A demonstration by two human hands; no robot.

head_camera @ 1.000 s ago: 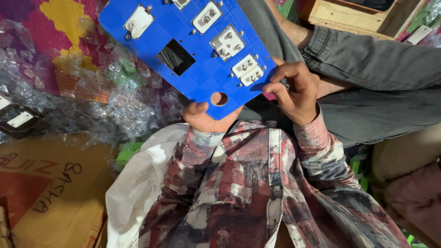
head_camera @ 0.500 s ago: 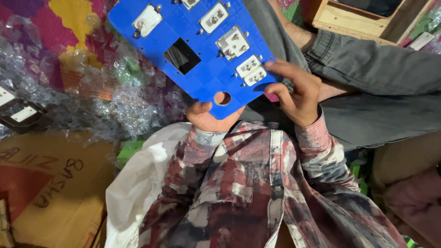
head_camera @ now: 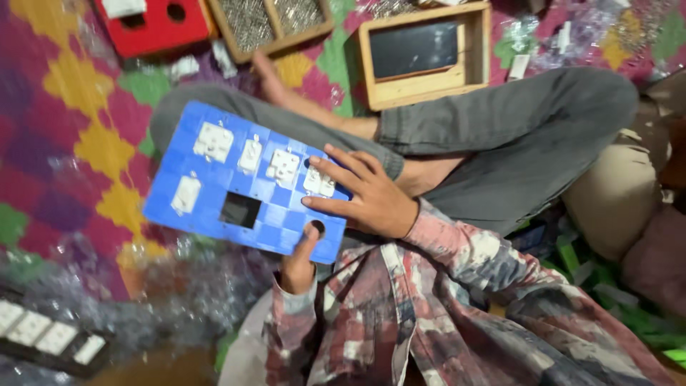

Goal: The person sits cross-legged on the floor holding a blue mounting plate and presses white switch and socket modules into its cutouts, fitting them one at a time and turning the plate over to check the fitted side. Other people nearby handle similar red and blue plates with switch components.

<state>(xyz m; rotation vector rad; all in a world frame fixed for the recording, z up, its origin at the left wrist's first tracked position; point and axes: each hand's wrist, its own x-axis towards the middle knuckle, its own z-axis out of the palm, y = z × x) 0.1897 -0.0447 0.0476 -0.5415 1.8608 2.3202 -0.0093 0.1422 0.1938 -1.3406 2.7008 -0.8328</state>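
A blue plastic switch panel [head_camera: 214, 196] rests tilted over my crossed legs, with several white switches and sockets set in it, a square cutout and a round hole. My left hand [head_camera: 296, 261] grips its near edge from below, thumb at the round hole. My right hand [head_camera: 364, 196] lies on the panel's right end, fingers spread over a white socket [head_camera: 318, 182].
I sit cross-legged in grey trousers [head_camera: 500, 136] on a patterned mat [head_camera: 64, 136]. Beyond my legs are a wooden box [head_camera: 429, 53] with a dark inside, a tray of small metal parts [head_camera: 268, 21] and a red panel [head_camera: 157, 25]. Clear wrapping and a dark switch strip [head_camera: 46, 336] lie at left.
The view has swung up, so the panel sits lower and the boxes beyond my legs show. My right hand moved from the panel's edge onto its face, fingers spread.
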